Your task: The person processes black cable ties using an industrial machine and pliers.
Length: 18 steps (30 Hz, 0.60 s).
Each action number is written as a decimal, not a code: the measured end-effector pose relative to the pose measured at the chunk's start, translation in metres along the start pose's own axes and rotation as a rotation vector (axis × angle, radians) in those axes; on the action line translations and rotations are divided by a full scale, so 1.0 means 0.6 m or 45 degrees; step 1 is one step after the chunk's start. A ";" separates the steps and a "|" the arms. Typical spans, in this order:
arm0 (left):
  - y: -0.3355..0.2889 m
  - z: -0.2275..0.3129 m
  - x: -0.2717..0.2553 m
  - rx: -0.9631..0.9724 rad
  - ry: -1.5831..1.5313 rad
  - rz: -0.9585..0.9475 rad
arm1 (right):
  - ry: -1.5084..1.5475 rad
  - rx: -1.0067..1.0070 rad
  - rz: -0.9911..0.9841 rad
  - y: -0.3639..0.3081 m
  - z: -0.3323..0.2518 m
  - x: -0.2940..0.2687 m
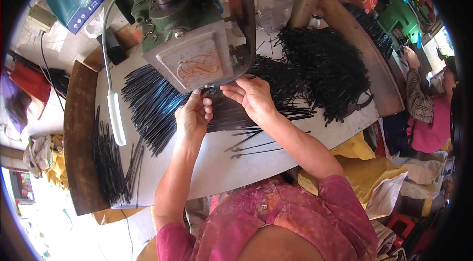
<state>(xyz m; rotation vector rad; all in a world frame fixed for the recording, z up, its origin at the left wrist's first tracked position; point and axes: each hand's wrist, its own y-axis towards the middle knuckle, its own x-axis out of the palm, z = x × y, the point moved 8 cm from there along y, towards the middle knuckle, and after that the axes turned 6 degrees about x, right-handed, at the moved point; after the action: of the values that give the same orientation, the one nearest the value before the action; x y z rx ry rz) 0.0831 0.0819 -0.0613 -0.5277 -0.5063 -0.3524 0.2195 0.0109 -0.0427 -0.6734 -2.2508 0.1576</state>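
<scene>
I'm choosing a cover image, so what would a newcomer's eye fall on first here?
Probably the green machine at top centre, with a grey plate marked reddish-brown on its near side. Just below that plate, the left hand and right hand work close together. Thin black rods fan out left and heap up right on the pale table.

The machine [172, 17] is dark green, its front plate [167, 61] grey with rusty-orange blotches; the rods [152, 108] are black, the table [212, 165] greyish-white. The far flask [306, 2] is bronze-gold; the near shirt [236, 216], magenta with a faint paler pattern. At right, a co-worker's sleeve [419, 93] is brownish plaid.
</scene>
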 end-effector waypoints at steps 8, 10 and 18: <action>-0.003 0.002 -0.005 -0.006 0.026 0.009 | 0.019 -0.013 0.001 0.002 0.007 -0.002; 0.001 0.001 -0.005 -0.014 -0.008 -0.012 | 0.009 -0.019 -0.015 -0.002 0.000 0.003; 0.002 0.000 0.000 0.008 -0.010 -0.019 | -0.015 -0.013 0.016 -0.003 -0.001 0.000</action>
<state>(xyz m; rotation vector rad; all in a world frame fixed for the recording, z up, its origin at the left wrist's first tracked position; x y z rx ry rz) 0.0835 0.0827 -0.0620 -0.5199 -0.5193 -0.3630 0.2194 0.0095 -0.0418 -0.6943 -2.2601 0.1564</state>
